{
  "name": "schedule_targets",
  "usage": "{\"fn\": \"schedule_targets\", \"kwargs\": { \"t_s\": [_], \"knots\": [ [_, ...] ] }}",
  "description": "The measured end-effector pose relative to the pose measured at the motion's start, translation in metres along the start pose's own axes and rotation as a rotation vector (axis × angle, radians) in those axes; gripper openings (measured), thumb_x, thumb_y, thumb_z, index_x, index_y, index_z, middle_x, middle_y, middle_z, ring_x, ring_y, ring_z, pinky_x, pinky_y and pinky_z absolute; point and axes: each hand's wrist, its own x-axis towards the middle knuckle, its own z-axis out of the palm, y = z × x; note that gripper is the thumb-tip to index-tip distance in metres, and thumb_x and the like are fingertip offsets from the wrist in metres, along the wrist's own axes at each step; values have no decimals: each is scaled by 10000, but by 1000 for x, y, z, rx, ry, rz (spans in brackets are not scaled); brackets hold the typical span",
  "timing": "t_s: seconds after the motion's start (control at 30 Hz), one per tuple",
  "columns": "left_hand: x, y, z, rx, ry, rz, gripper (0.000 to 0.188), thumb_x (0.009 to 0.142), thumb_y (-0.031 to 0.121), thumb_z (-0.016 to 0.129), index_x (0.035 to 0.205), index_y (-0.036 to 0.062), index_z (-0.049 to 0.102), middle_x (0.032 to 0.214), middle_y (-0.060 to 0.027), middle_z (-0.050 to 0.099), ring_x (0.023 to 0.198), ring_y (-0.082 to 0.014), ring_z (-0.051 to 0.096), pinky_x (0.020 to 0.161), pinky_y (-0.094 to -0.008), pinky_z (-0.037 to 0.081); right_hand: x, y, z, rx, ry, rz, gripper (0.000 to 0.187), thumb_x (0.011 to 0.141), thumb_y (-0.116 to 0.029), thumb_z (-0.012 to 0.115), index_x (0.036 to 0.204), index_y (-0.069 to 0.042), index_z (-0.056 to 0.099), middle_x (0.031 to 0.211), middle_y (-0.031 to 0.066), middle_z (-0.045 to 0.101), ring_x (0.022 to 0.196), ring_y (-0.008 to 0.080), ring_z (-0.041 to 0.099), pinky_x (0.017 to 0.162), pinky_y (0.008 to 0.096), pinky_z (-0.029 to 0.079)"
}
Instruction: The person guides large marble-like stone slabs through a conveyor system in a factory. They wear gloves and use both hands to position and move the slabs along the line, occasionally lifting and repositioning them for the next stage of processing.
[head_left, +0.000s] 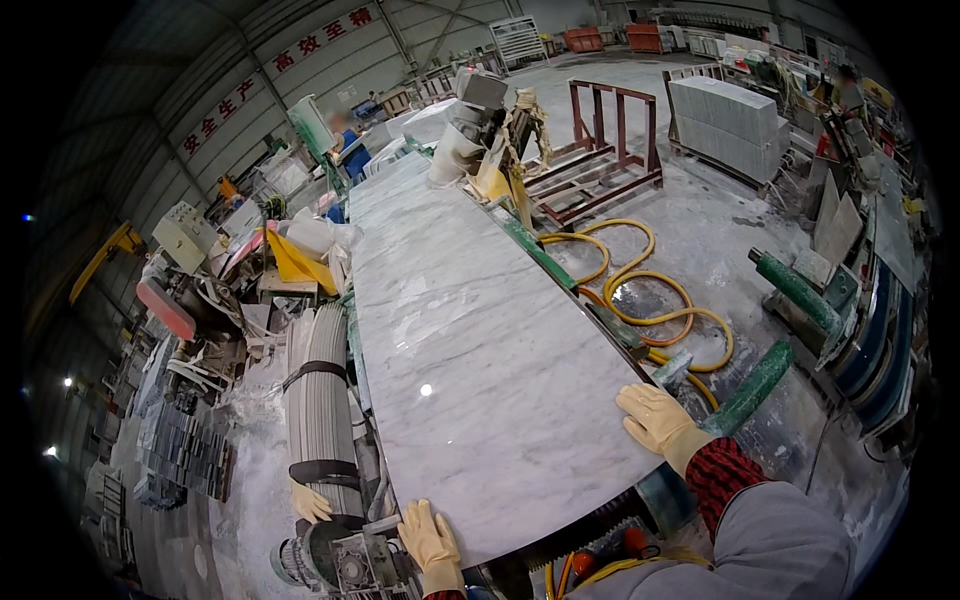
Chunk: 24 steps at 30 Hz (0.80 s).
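Observation:
A long slab of white and grey veined stone point(470, 330), wet and glossy, runs away from me on a green-framed machine bed. My left hand point(428, 540), in a cream rubber glove, rests at the slab's near left corner with its fingers stretched out. At the near right edge my right hand point(658, 418), gloved the same way, lies with fingers extended over the rim of the stone. Neither hand is wrapped round anything. Left of my left hand is another cream glove point(310, 502); whether a hand is in it I cannot tell.
Grey strips point(318, 390), strapped in a bundle, stand left of the slab above a motor point(352, 568). A yellow hose point(690, 318) coils on the right-hand floor near a green roller point(752, 388). Beyond are a dark red rack point(612, 150), stone blocks point(728, 125) and a person in blue point(352, 152).

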Motion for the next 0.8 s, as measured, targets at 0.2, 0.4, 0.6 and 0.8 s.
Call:
{"fn": "schedule_targets", "kwargs": {
  "t_s": [0.2,0.4,0.6,0.8],
  "knots": [
    [-2,1,-1,-2,10,0,466,1046,238,622,1491,101,592,1602,-226,539,1506,-411,474,1275,-572,310,-3,-1,1,1,33,-18,423,982,-221,693,1360,-34,650,1424,194,655,1373,385,582,1223,495,424],
    [-5,8,-9,11,-16,-42,453,1057,250,614,1490,120,594,1607,-227,538,1516,-402,469,1283,-588,288,-6,-1,1,-6,34,-15,418,984,-220,694,1356,-34,657,1423,194,654,1368,385,585,1220,494,426],
    [-8,4,-4,-6,-4,-46,454,1058,258,610,1489,116,590,1605,-228,542,1514,-402,471,1280,-594,288,-5,-4,-4,-8,7,-13,432,986,-222,693,1374,-37,651,1431,189,651,1378,381,578,1221,489,426],
    [-8,1,1,-9,5,-38,457,1034,279,648,1457,114,598,1591,-207,559,1503,-390,479,1270,-602,298,-10,1,1,16,-19,9,441,990,-233,691,1385,-43,646,1443,186,646,1391,375,569,1231,486,417]
  ]
}}
